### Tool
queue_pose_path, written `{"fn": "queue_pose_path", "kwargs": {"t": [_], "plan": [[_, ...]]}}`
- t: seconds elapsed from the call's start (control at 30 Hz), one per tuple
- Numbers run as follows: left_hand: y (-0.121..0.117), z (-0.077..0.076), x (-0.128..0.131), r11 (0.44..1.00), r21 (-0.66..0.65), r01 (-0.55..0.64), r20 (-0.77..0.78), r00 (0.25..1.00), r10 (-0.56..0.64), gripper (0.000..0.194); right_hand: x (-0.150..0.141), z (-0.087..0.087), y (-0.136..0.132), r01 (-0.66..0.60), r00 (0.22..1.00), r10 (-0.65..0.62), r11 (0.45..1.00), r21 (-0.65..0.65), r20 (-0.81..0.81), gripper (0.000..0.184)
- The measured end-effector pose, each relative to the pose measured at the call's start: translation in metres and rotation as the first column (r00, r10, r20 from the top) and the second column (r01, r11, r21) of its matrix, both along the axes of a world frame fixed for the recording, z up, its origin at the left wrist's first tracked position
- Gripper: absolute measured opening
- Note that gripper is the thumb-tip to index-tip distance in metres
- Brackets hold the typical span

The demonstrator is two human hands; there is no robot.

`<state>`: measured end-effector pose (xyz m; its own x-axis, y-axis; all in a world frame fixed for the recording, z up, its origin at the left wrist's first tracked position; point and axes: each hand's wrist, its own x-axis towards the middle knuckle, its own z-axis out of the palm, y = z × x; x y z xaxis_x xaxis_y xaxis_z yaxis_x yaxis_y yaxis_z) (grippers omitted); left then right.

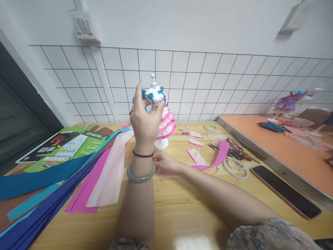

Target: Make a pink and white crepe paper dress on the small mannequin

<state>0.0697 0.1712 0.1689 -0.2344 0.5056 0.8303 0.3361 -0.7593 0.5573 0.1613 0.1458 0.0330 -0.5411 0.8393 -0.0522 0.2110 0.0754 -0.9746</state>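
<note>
Left hand (pixel 144 121) is up at the small dress form (pixel 156 91), thumb and curled fingers gripping the bodice, index finger pointing up; right hand (pixel 166 162) is low over the table (pixel 177 215), fingers partly behind the left wrist, blurred, can't tell from here whether it holds anything. Dress form stands upright near the middle of the table's far edge, white round base (pixel 161 143) on the wood, white-and-blue top, tiered skirt (pixel 168 127) in pale and bright pink. Left wrist carries a dark band (pixel 143 155) and a pale green bangle (pixel 140 177). A bright pink strip (pixel 223 152) runs from near the right hand, past the forearm, its end curling up toward the table's right side. Pink-and-white scraps (pixel 197 157), scissors (pixel 235 144) and a clear coil (pixel 235 169) lie round there, phone (pixel 284 191) flat by the right edge. Toward the left edge: long teal strip (pixel 47 175), dark blue strips (pixel 52 205), pink strip (pixel 84 194) and pale pink strip (pixel 110 184), fanned out, with a green-and-black printed sheet (pixel 69 147) at the far left corner. Raised orange surface (pixel 249 139) adjoins the right edge, a purple-dressed form (pixel 286 103) standing on it beside blue cloth (pixel 272 127)
</note>
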Motion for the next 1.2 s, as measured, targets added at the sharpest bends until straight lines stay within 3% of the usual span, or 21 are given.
{"fn": "queue_pose_path", "kwargs": {"t": [0.1, 0.3, 0.43, 0.63, 0.77, 0.93, 1.1, 1.2], "plan": [[0.002, -0.002, 0.006, 0.997, -0.024, 0.079, -0.004, 0.997, -0.079, 0.066, 0.044, -0.005, -0.024, 0.081, 0.996, -0.079, 0.995, -0.054, 0.035, 0.035], [0.01, -0.014, 0.022, 0.965, -0.131, 0.229, -0.006, 0.973, -0.232, 0.066, 0.109, -0.003, -0.062, 0.29, 0.945, -0.288, 0.957, 0.013, 0.153, 0.029], [0.02, -0.027, 0.035, 0.929, -0.2, 0.31, -0.043, 0.945, -0.325, 0.062, 0.129, 0.012, -0.069, 0.427, 0.885, -0.432, 0.902, 0.067, 0.174, 0.026], [0.035, -0.044, 0.043, 0.924, -0.247, 0.29, -0.114, 0.939, -0.325, 0.059, 0.133, 0.028, -0.058, 0.459, 0.882, -0.468, 0.88, 0.122, 0.062, 0.024], [0.041, -0.053, 0.044, 0.937, -0.277, 0.212, -0.199, 0.941, -0.272, 0.058, 0.121, 0.045, -0.047, 0.389, 0.913, -0.396, 0.918, 0.084, 0.1, 0.032], [0.046, -0.06, 0.045, 0.947, -0.277, 0.164, -0.301, 0.921, -0.247, 0.059, 0.107, 0.069, -0.041, 0.26, 0.953, -0.279, 0.953, 0.156, 0.12, 0.029], [0.048, -0.062, 0.043, 0.936, -0.298, 0.188, -0.287, 0.918, -0.275, 0.058, 0.117, 0.062, -0.038, 0.028, 0.952, -0.089, 0.978, 0.209, 0.293, 0.02], [0.046, -0.059, 0.042, 0.912, -0.337, 0.235, -0.242, 0.914, -0.325, 0.058, 0.122, 0.057, -0.036, 0.002, 0.916, -0.083, 0.98, 0.2, 0.393, 0.02]]}}
